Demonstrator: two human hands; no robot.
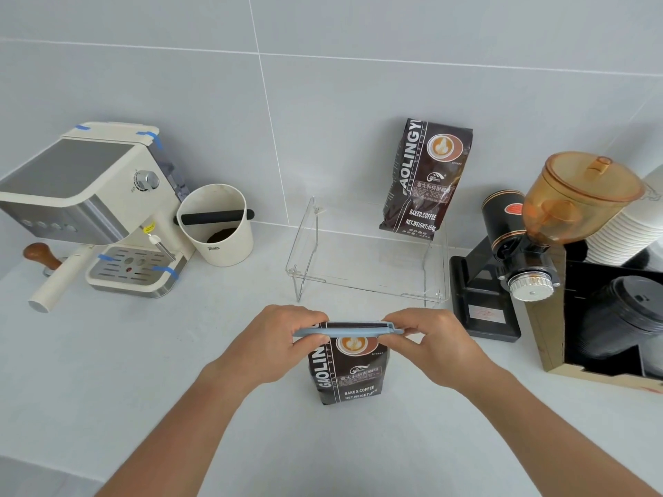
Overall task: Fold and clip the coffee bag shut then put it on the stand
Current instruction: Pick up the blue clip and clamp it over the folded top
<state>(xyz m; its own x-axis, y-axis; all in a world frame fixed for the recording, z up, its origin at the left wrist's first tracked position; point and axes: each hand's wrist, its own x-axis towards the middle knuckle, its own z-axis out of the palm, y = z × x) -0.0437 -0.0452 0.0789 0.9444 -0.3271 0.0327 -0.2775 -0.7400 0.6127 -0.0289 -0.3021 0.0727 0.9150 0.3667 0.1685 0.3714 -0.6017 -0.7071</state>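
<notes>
A person's left hand (276,335) and right hand (430,338) pinch the two ends of a pale blue clip (348,330) laid across the folded top of a dark coffee bag (349,371), which stands upright on the white bench (143,371) just in front of the clear acrylic stand (366,260). The fingers of both hands are closed on the clip, thumbs toward the camera; whether it has snapped fully shut cannot be told. A second, matching bag (425,181) already sits on the stand, leaning against the tiled wall. The bag in hand looks soft-sided and glossy, probably fairly weighty with beans (its label reads 454 g), so it would likely crumple or slip if squeezed at the middle; a hold around its lower body, or just beneath the stiff clipped fold, seems the surer one for lifting it across.
</notes>
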